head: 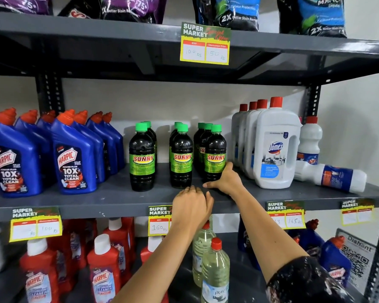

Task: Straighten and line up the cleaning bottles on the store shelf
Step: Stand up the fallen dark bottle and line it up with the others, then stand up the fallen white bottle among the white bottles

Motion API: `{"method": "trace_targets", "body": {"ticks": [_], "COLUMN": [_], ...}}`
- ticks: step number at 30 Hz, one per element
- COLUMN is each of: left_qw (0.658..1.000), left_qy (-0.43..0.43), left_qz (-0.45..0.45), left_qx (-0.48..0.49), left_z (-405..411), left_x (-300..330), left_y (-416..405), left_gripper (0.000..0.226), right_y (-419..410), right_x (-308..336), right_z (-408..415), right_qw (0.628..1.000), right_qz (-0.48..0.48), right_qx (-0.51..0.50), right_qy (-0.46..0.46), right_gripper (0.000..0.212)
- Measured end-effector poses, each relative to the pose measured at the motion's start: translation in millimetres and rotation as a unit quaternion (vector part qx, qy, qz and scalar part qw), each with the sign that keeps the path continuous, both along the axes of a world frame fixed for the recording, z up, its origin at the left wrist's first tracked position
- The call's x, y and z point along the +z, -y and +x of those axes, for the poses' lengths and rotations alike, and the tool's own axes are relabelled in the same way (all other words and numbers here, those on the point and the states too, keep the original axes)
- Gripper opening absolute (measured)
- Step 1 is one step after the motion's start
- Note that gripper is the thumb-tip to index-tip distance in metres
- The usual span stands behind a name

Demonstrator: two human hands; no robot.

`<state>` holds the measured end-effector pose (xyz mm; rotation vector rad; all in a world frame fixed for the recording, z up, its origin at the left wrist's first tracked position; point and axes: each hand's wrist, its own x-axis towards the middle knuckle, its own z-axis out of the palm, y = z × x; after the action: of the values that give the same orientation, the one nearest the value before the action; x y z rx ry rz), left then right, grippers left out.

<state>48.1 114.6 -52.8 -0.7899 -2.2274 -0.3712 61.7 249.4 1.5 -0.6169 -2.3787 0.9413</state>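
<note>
Fingers (227, 168) of right hand (224, 181) spread open, tips pressed flat against lower label of rightmost front Sunny bottle (214, 154), thumb stretched left along shelf (96, 200); no wrap round the body, more a nudge than a grip. Left hand (190, 206) loosely curled at shelf's front lip, empty, just below middle Sunny bottle (181, 156).

Step in hand, at a guess: squaring up the Sunny rows. Three rows running front to back, fronts roughly level, but left Sunny bottle (141, 158) well apart from the other two. Next move likely calls for a light sideways or backward push low on the body, to avoid tipping a tall narrow bottle.

Dark smooth plastic, ribbed near base and shoulder, green screw caps, glossy green labels. Harpic bottles (72, 158) at left: blue, angled necks, orange-red caps. Domex jugs (276, 147) at right: white, boxy, moulded handles, red caps. Beside them one small white bottle (330, 176) lying on its side, not yet righted. Shelf grey painted metal, matte.
</note>
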Motion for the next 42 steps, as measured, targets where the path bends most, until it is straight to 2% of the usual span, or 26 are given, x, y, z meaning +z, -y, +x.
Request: {"method": "trace_targets", "body": {"ticks": [3, 5, 7, 11, 17, 21, 23, 25, 26, 28, 31, 33, 35, 39, 42], "left_qw": [1.000, 1.000, 1.000, 0.996, 0.996, 0.996, 0.995, 0.993, 0.993, 0.990, 0.987, 0.984, 0.983, 0.989, 0.992], "left_qy": [0.018, 0.014, -0.010, -0.057, -0.036, 0.000, 0.003, -0.012, -0.032, -0.038, -0.040, -0.005, 0.017, -0.023, -0.022], "left_qz": [-0.004, -0.006, -0.015, -0.053, -0.080, -0.052, -0.073, -0.087, -0.095, -0.105, -0.111, -0.131, -0.143, -0.133, -0.108], "left_qx": [-0.001, -0.002, -0.017, -0.050, -0.036, -0.072, -0.073, -0.075, -0.058, -0.082, -0.114, -0.123, -0.112, -0.065, -0.064], "left_z": [0, 3, 11, 47, 88, 112, 120, 122, 122, 124, 115, 109, 106, 110, 112], "left_x": [2, 6, 7, 7, 7, 9, 11, 6, 1, -3, 3, 9, 11, 3, 2], "left_y": [-3, -7, -15, -47, -125, -182, -199, -216, -224, -238, -258, -268, -274, -276, -275], "left_gripper": [0.045, 0.036, 0.027, 0.024, 0.019, 0.042, 0.043, 0.041, 0.041, 0.045, 0.057, 0.067, 0.077, 0.088, 0.083], "right_y": [-1, -4, -10, -34, -100, -163, -195, -230, -247, -274, -299, -304, -308, -299, -287], "right_x": [2, 3, 4, 14, 24, 39, 48, 55, 57, 63, 70, 71, 67, 48, 32], "right_z": [3, 9, 19, 50, 99, 135, 150, 159, 161, 163, 167, 166, 162, 156, 156], "right_qw": [1.000, 0.999, 0.998, 0.988, 0.968, 0.961, 0.955, 0.953, 0.948, 0.936, 0.940, 0.949, 0.955, 0.972, 0.964], "right_qz": [-0.015, -0.017, 0.016, 0.121, 0.208, 0.249, 0.269, 0.270, 0.275, 0.270, 0.182, 0.115, 0.092, 0.123, 0.218], "right_qx": [-0.002, -0.003, -0.002, 0.006, 0.025, -0.006, -0.036, -0.076, -0.101, -0.131, -0.062, -0.022, 0.006, -0.003, -0.065], "right_qy": [0.016, 0.032, 0.056, 0.093, 0.140, 0.121, 0.118, 0.113, 0.120, 0.184, 0.281, 0.293, 0.282, 0.199, 0.139], "right_gripper": [0.096, 0.096, 0.083, 0.035, 0.028, 0.025, 0.021, 0.029, 0.040, 0.063, 0.069, 0.080, 0.092, 0.073, 0.068]}}
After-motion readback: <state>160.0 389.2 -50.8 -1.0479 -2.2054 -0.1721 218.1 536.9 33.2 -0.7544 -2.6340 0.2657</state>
